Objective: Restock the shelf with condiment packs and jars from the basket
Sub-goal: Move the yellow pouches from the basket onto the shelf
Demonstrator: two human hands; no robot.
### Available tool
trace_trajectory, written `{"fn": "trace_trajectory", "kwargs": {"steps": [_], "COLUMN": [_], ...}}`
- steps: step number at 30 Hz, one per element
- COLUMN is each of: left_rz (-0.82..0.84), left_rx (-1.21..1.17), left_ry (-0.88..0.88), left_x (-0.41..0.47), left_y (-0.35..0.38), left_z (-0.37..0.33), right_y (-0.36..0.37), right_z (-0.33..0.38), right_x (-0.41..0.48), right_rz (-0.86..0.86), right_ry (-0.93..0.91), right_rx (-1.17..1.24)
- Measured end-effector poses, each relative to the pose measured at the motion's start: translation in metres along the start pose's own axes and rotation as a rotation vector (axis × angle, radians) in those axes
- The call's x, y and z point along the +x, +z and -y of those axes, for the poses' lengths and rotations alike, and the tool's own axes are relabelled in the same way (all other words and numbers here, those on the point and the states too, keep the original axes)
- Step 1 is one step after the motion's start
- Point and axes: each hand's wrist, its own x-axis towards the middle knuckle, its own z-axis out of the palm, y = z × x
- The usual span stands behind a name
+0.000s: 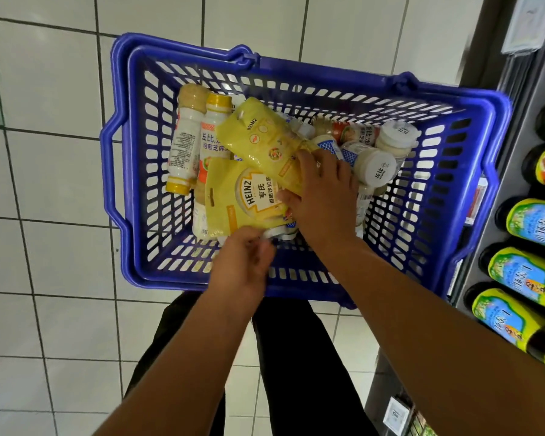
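Head view: a blue basket (pixel 125 234) stands on the white tiled floor (pixel 44 184), just left of a shelf (pixel 485 121) carrying dark bottles (pixel 532 221) with green-and-yellow labels.

Contents of the basket:
- Two yellow Heinz packs in the centre. The upper pack (pixel 265 133) lies tilted across the lower pack (pixel 233 199), whose label faces up.
- Dressing bottles (pixel 183 136) lying along the left wall.
- White-capped jars (pixel 376 166) on the right side.

Grip state:
- The right-hand grip (pixel 321 199) is pinching the near end of the upper pack, with fingers over the top and thumb underneath.
- The left-hand grip (pixel 243 262) has curled fingers at the near edge of the lower pack, beside its white cap (pixel 277 232). Whether the fingers are pressed together on the pack cannot be told.

Both forearms reach over the near rim of the basket. The person's dark trousers (pixel 296 357) show below it.
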Motion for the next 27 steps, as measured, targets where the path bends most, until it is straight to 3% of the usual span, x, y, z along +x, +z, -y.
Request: {"fn": "trace_trajectory", "kwargs": {"steps": [3, 9, 13, 16, 20, 27], "left_rz": [0.141, -0.023, -0.075, 0.011, 0.088, 0.226], "left_rx": [-0.095, -0.176, -0.067, 0.085, 0.205, 0.383], "left_ry": [-0.077, 0.036, 0.226, 0.274, 0.311, 0.256], "left_x": [0.005, 0.022, 0.017, 0.006, -0.010, -0.050], "left_y": [0.028, 0.052, 0.051, 0.039, 0.020, -0.010], "left_z": [0.008, 0.019, 0.021, 0.015, -0.002, -0.045], "right_y": [0.000, -0.004, -0.014, -0.026, -0.049, -0.107], "right_z": [0.001, 0.001, 0.001, 0.002, 0.000, -0.014], "right_x": [0.001, 0.005, 0.000, -0.008, -0.025, -0.057], "right_rz": [0.001, 0.056, 0.139, 0.123, 0.166, 0.296], "right_ry": [0.023, 0.032, 0.054, 0.067, 0.188, 0.266], "right_rx": [0.011, 0.035, 0.063, 0.129, 0.627, 1.207]}}
